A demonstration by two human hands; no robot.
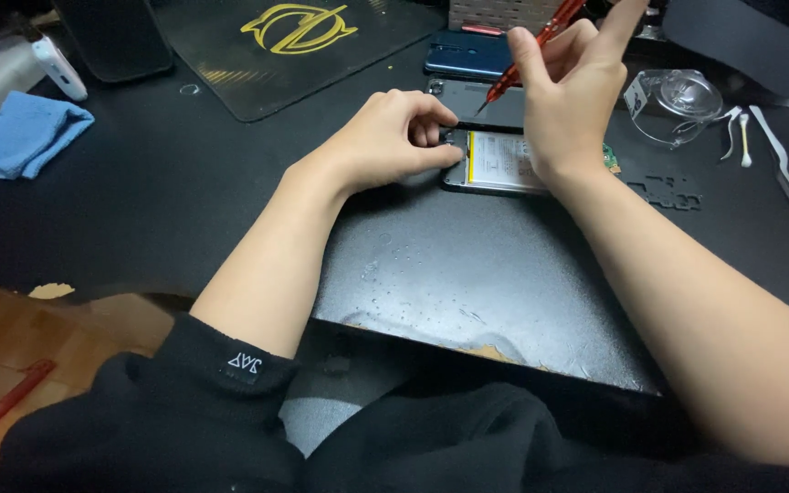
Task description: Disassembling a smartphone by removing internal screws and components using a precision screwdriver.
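Observation:
An opened phone lies flat on the black work mat, its white battery with a yellow stripe showing. My left hand pinches the phone's left end with thumb and fingers. My right hand holds a red screwdriver upright-tilted, its tip down at the phone's top left corner near my left fingers. The right wrist covers the phone's right part.
Behind lie a dark phone back cover and a blue phone. A clear plastic dish, tweezers and cotton swab sit right. A blue cloth lies far left, a dark mat with yellow emblem at the back.

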